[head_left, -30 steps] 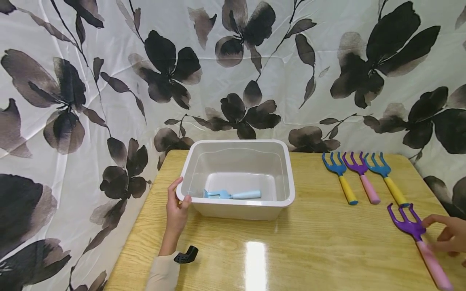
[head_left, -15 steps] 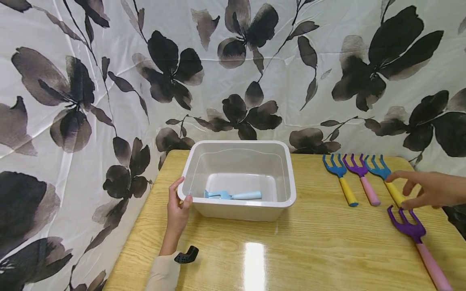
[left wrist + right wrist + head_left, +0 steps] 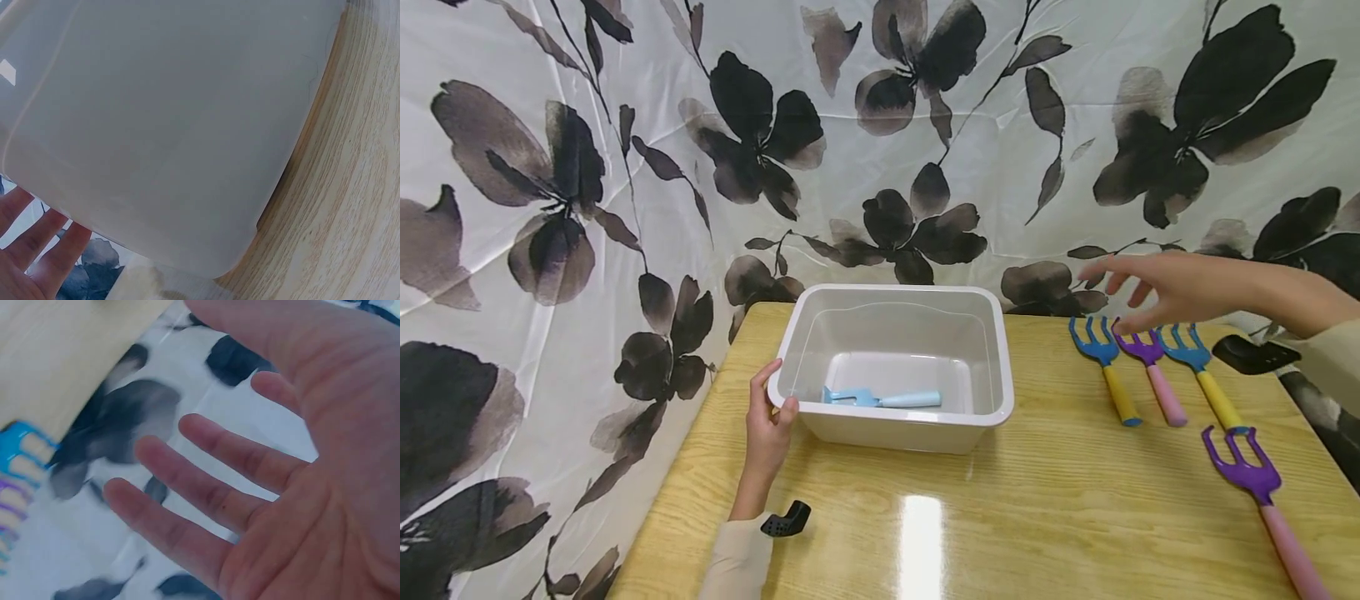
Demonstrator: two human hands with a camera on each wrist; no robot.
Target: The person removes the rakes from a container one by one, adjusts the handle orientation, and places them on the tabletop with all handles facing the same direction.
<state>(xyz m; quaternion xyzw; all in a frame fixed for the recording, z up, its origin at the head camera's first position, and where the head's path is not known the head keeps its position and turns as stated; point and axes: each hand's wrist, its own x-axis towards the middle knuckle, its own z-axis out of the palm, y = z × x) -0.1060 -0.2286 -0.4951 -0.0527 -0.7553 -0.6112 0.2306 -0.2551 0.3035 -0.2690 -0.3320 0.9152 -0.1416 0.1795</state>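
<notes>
four forks lie out on the wooden table [image 3: 1060, 517], right of the white tub [image 3: 895, 430]: left blue fork [image 3: 1122, 398], middle purple fork [image 3: 1166, 395] and right blue fork [image 3: 1219, 402] side by side toward the far edge, near purple fork [image 3: 1247, 479] closest to my head view. a light blue fork [image 3: 910, 400] rests on the tub's floor.

right hand [image 3: 1180, 285]: fingers loosely spread, holding nothing, above the heads of the row. left hand [image 3: 767, 432]: thumb and fingers grip the tub's near left corner, thumb at the front rim, fingers outside.

my judgement on technique: for any one fork, i would come down over the handle rather than the prongs, pinch across it and lift straight up. the handles fan apart more than the heads, so fingers fit better there. the left hand's hold should keep the tub from sliding.

in the way: the prongs of the row sit close together and could hook a neighbour. the near purple fork's prongs meet the right blue fork's handle end; touching or merely overlapping, i cannot tell. the black wrist camera [image 3: 1253, 355] hangs low over that side and could knock something. behind the table, a flowered cloth [image 3: 820, 250] limits reach.
</notes>
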